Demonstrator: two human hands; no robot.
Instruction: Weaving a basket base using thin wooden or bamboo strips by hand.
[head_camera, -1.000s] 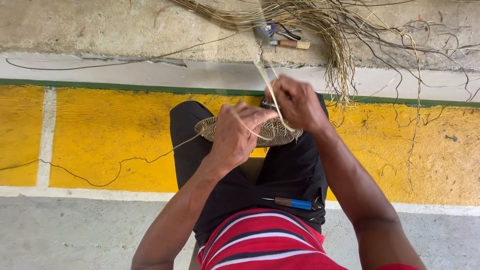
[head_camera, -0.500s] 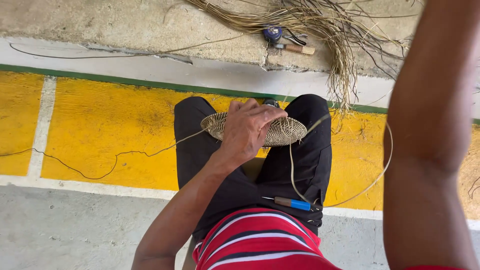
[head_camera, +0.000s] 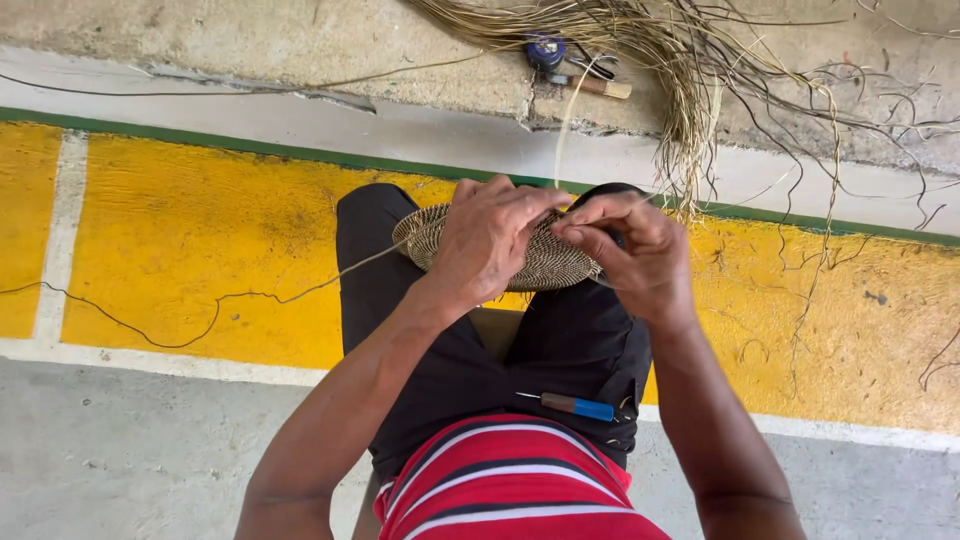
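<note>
A flat, round woven disc of tan fibre rests on my knees. My left hand lies over its top and grips it. My right hand is at the disc's right edge, thumb and fingers pinched on a thin pale fibre strand that rises from the disc toward the bundle above. A long loose strand trails from the disc's left edge across the yellow floor. I am seated, in black trousers and a red striped shirt.
A blue-handled awl lies on my right thigh. A large bundle of dry fibre strands spreads over the concrete ledge ahead, with a small blue object and a wooden-handled tool beside it. The floor is painted yellow with white lines.
My right hand, which had pulled the strand up and out to the right, has come back down to the disc's right edge. The left hand stayed on the disc.
</note>
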